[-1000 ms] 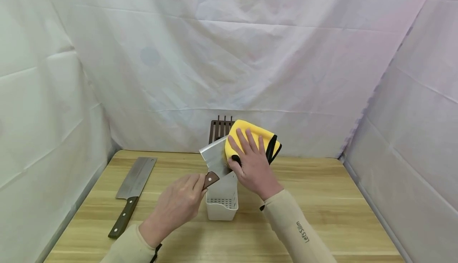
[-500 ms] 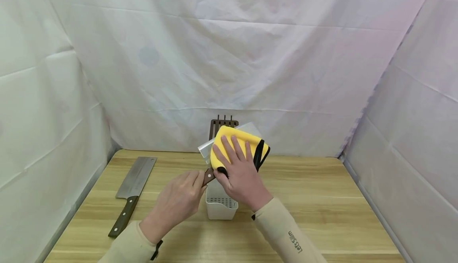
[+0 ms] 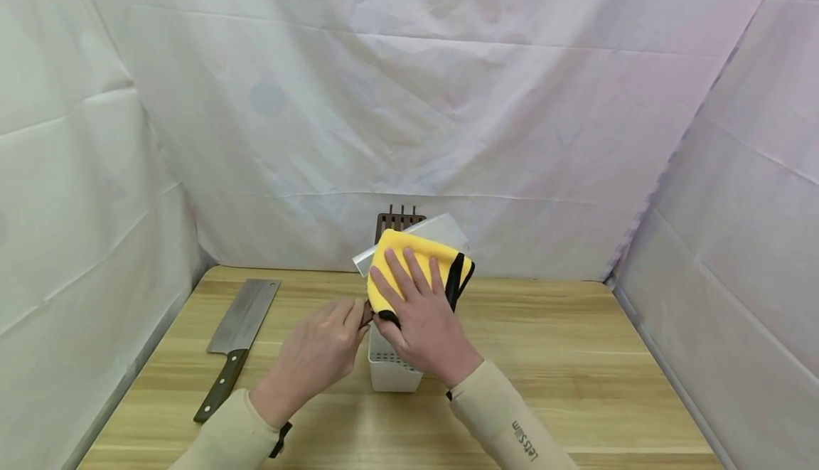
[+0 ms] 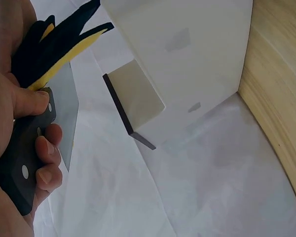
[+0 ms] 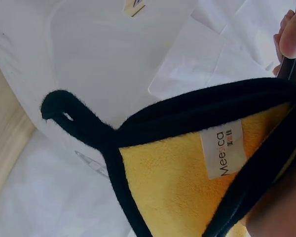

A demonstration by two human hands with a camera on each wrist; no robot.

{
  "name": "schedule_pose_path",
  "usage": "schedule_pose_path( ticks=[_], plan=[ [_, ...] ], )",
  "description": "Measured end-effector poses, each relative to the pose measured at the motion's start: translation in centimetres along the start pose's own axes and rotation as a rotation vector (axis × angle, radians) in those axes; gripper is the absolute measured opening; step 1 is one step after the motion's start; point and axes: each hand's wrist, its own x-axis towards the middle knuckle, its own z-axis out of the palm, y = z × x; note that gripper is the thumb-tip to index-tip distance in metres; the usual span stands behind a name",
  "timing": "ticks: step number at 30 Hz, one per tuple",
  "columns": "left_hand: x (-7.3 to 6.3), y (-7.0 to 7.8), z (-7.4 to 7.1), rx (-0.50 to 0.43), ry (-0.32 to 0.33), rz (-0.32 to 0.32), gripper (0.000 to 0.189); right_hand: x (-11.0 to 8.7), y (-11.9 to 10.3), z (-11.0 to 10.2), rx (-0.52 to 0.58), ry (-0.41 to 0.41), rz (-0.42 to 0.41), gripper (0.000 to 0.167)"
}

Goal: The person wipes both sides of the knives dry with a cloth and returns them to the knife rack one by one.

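Note:
My left hand [image 3: 316,345] grips the dark riveted handle [image 4: 24,155] of a cleaver, thumb lying along its top in the left wrist view. The broad cleaver blade [image 3: 441,232] is raised in front of a white knife holder [image 3: 394,377] and is mostly covered by a folded yellow cloth [image 3: 416,242] with black edging. Fingers spread and straight, my right hand [image 3: 425,324] presses the cloth flat against the blade, close to the handle. A label and a black hanging loop on the cloth [image 5: 163,182] show in the right wrist view.
Another cleaver [image 3: 239,328] lies on the left of the wooden table [image 3: 544,377], its handle toward me. The holder's brown slotted top [image 3: 399,220] shows behind the blade. White sheeting [image 3: 409,114] hangs at the back and both sides.
My right hand has slid the cloth left and slightly down along the blade toward the handle, uncovering the blade's far end. My left hand has stayed nearly still, holding the cleaver.

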Motion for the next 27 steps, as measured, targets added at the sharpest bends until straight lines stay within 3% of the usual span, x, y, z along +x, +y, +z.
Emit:
schedule_pose_path(
  ticks=[16, 27],
  plan=[
    [0.0, -0.6, -0.4, 0.038, 0.029, -0.019, 0.032, -0.7, 0.7, -0.1, 0.010, 0.036, 0.010, 0.065],
    [-0.2, -0.6, -0.5, 0.007, 0.056, -0.015, 0.026, -0.6, 2.5, -0.1, 0.038, 0.068, 0.054, 0.067]
  ],
)
